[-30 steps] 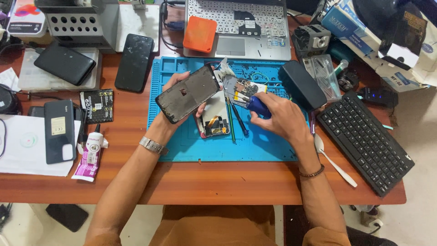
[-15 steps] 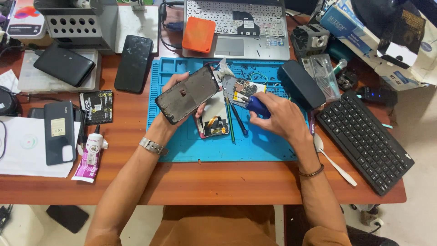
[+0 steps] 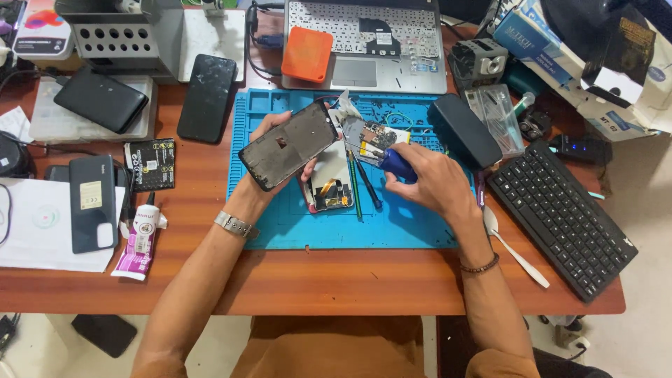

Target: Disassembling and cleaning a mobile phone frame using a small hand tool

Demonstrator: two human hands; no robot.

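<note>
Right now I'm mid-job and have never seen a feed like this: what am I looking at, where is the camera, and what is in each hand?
This is one view, from a camera on a person's head, looking down at a wooden desk. There is no machine, just two bare hands. The left hand holds a dark phone screen panel, tilted up off the blue mat. The right hand grips a blue-handled screwdriver, tip toward the opened phone lying on the mat. Around it: a laptop with an orange box on it, a black keyboard, spare phones on the left and a glue tube.
</note>
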